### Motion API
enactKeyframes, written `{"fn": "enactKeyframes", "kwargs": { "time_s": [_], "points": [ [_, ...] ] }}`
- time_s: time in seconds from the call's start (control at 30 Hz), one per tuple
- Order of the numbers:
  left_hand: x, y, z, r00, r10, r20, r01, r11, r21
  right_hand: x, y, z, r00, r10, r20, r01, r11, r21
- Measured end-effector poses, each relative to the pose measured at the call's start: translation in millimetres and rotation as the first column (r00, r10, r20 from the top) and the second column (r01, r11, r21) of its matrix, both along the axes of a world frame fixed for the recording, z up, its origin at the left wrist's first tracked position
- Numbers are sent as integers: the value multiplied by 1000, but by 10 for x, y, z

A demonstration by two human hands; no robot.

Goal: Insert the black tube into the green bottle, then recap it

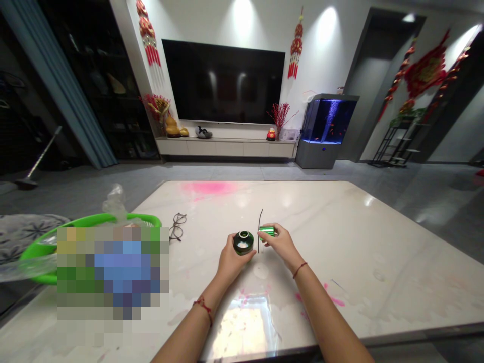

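My left hand (231, 258) is wrapped round a squat, dark green glass bottle (243, 244) that stands upright, its narrow round mouth uncovered. Just to the right, my right hand (279, 241) pinches a shiny green cap (266, 231) on its side, between thumb and fingers. A thin, dark, slightly curved stick (259, 232) shows upright at the cap's left end, between the two hands. Whether it is joined to the cap or lies on the table behind, I cannot tell. Cap and bottle are apart.
A pair of glasses (177, 227) lies on the pale marble table (325, 217) left of my hands. At the left edge is a green basket (147, 218) with plastic bags, partly blurred out. Pink stains (209, 188) mark the tabletop. Beyond stand a TV cabinet (227, 147) and an aquarium (327, 121).
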State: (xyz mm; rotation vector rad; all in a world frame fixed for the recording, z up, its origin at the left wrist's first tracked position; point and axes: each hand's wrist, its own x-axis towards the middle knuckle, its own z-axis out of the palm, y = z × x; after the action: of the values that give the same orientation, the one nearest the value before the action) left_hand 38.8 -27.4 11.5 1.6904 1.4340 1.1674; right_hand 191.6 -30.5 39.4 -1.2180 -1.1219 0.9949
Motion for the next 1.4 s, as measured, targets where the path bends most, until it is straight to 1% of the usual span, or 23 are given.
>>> {"fn": "enactKeyframes", "kwargs": {
  "time_s": [0.13,0.3,0.43,0.6,0.83,0.93,1.0,1.03,1.07,1.13,1.2,1.27,1.4],
  "points": [
    [-1,-8,9,1000,-12,-1,12,1000,-18,39,-23,22,1000,15,-15,-15,1000,17],
    [-6,-5,4,1000,-10,2,10,1000,-19,90,-45,10,999,10,53,-12,999,46],
    [-7,9,-12,1000,-14,16,14,1000,-24,143,-31,-46,995,20,101,-27,997,70],
    [-6,27,-17,1000,-16,-3,15,999,-41,228,-5,-137,984,25,177,-43,995,93],
    [-17,32,-96,999,-29,-27,29,999,-26,315,-22,-217,977,12,214,-28,997,72],
    [-25,-7,-85,995,16,-94,-12,999,46,314,-45,-232,980,16,196,-29,998,62],
    [-22,-60,-34,980,83,-181,-55,986,156,291,-61,-238,987,25,162,-34,998,55],
    [-15,-95,0,966,120,-230,-65,971,231,274,-69,-241,990,31,135,-38,998,49],
    [-5,-134,37,949,156,-273,-63,945,322,253,-75,-244,994,40,101,-44,998,37],
    [30,-218,104,913,220,-343,-28,874,486,207,-83,-251,998,62,6,-62,998,3],
    [81,-295,149,891,266,-367,0,810,587,164,-85,-260,989,85,-118,-90,995,-34],
    [139,-354,164,876,277,-394,36,778,627,131,-83,-266,965,97,-242,-115,991,-63],
    [240,-407,149,853,277,-443,84,765,638,95,-98,-246,907,86,-413,-141,985,-104]
  ]
}}
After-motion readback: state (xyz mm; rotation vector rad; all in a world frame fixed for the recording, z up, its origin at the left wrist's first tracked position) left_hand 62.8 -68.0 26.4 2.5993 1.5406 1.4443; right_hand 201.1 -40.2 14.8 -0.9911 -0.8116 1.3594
